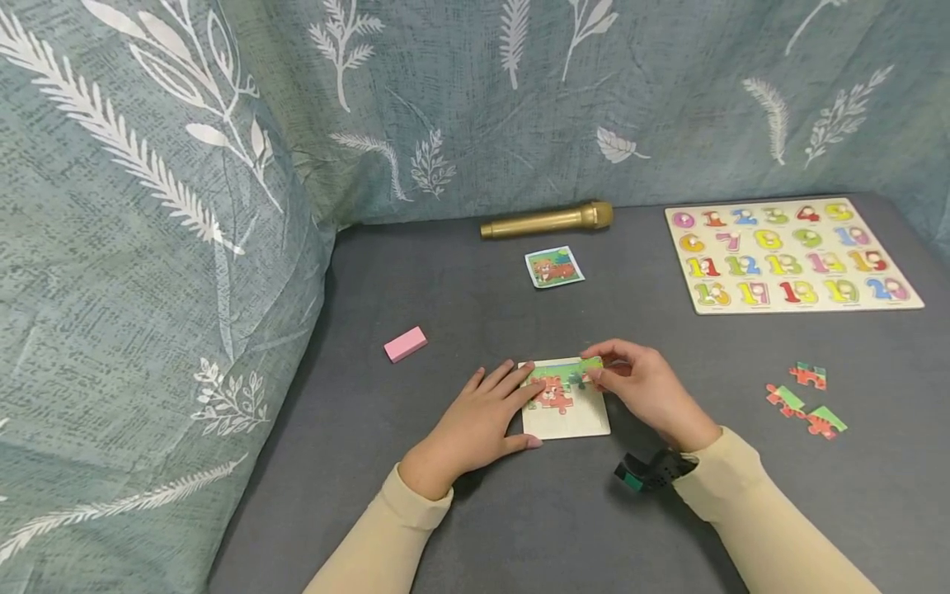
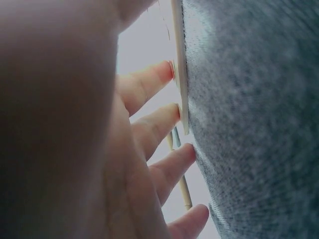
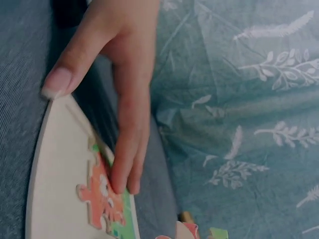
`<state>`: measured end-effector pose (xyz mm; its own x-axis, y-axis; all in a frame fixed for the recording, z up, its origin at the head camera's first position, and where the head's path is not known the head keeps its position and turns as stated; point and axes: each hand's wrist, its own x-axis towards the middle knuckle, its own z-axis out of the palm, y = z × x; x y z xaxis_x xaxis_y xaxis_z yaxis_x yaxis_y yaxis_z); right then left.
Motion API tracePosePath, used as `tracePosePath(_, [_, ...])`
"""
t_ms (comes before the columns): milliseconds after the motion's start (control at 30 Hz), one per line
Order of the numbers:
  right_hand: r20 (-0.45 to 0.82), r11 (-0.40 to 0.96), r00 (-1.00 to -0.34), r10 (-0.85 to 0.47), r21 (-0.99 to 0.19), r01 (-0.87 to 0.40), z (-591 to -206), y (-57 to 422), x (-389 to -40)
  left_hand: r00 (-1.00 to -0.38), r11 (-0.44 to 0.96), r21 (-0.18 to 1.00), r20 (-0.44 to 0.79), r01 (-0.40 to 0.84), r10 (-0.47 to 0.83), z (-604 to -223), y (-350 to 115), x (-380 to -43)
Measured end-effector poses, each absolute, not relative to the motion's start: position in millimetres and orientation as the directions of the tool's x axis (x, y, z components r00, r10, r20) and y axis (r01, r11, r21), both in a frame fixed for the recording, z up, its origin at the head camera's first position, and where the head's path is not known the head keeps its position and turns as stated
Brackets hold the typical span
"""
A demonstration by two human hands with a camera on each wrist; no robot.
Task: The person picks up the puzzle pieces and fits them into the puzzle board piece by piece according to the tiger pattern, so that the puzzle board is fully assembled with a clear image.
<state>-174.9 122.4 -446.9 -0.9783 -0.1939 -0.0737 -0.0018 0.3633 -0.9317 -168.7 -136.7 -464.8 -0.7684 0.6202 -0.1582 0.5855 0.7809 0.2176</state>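
Observation:
A small pale wooden puzzle board [image 1: 567,422] lies on the dark table, its upper part covered by joined pieces with a green background and an orange animal face [image 1: 552,394]. My left hand [image 1: 475,421] rests across the board's left side with fingers spread, the thumb by the lower edge; the right wrist view also shows this left hand [image 3: 127,99]. With thumb and fingers, my right hand [image 1: 653,392] pinches a green puzzle piece [image 1: 591,364] at the board's upper right corner. The fingers partly cover that piece, so whether it is seated cannot be told.
Three loose orange-and-green puzzle pieces [image 1: 785,400] lie to the right. Beyond the board are a small picture card [image 1: 554,267] and a gold microphone [image 1: 549,221]. A pink block [image 1: 406,344] is at left, a number board [image 1: 797,257] at back right. Patterned cloth [image 1: 475,99] borders the table.

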Motion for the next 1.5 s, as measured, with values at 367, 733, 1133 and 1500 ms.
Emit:
tracePosePath(367, [-0.103,0.404,-0.981,-0.164,-0.914,0.029,-454.2,121.7,-175.3,-0.765,0.773,0.222,-0.141,0.594,0.628,-464.8,-137.5,-168.2])
tracePosePath(733, [-0.044,0.474,-0.975,-0.217,-0.878,-0.066,-457.0,106.2,-166.5,-0.773,0.779,0.229,-0.139,0.584,0.619,-464.3,-140.5,-167.3])
tracePosePath(1133, [0.226,0.726,-0.899,-0.374,-0.532,-0.436,-466.0,68.1,-142.0,-0.776,0.778,0.231,-0.121,0.584,0.619,-465.0,-137.9,-168.9])
tracePosePath(1500, [0.314,0.732,-0.773,-0.551,-0.262,-0.628,-469.8,74.6,-132.0,-0.776,0.782,0.229,-0.135,0.580,0.616,-466.0,-137.9,-168.5])
